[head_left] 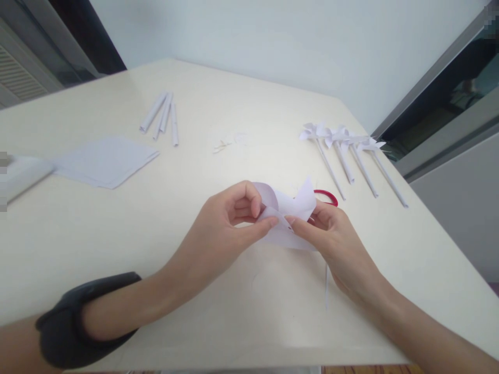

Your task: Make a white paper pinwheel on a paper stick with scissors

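Observation:
Both hands hold one piece of white paper point(290, 204) above the table, its corners curled inward like a pinwheel. My left hand point(234, 213) pinches the left curled flap between thumb and fingers. With the thumb pressed near the paper's middle, my right hand point(327, 223) grips the right side; its fingers are partly hidden behind the sheet. A red scissors handle point(329, 195) shows just behind my right hand, the rest of it covered. Below that hand a thin pale stick point(327, 291) points toward me; its upper end is hidden.
Several paper pinwheels on rolled-paper sticks point(343, 161) lie at the right. Several white paper tubes point(158, 114) lie at the back left, near a stack of paper sheets point(109, 161). Small paper scraps point(222, 145) sit mid-table. A wall point(241, 36) borders the far edge.

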`<state>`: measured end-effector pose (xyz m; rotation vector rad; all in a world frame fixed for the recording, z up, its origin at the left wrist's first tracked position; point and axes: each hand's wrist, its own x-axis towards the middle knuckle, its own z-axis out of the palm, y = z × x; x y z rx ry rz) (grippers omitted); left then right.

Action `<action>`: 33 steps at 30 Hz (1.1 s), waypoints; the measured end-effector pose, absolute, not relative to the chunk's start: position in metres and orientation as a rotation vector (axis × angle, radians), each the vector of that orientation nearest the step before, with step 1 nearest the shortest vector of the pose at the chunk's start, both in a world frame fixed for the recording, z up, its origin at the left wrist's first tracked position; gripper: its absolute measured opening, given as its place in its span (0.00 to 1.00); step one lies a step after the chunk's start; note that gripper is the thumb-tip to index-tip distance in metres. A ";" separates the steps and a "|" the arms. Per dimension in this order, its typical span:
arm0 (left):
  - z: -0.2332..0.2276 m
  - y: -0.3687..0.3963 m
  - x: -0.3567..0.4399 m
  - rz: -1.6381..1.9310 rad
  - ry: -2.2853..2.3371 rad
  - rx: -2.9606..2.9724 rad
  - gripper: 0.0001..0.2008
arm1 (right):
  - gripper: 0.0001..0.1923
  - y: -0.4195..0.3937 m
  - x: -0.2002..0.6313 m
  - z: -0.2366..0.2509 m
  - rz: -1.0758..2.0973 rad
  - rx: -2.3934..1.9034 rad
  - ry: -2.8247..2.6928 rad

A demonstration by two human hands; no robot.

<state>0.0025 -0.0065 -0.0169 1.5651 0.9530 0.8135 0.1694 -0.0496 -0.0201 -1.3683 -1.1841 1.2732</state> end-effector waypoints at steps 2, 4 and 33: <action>-0.017 -0.007 0.003 0.824 0.970 1.573 0.13 | 0.08 -0.050 0.169 -0.020 1.271 -1.374 -1.178; -0.017 -0.007 0.004 0.827 0.981 1.582 0.15 | 0.08 -0.050 0.168 -0.020 1.269 -1.380 -1.176; -0.018 -0.006 0.004 0.854 0.957 1.451 0.16 | 0.11 -0.051 0.168 -0.022 1.270 -1.371 -1.229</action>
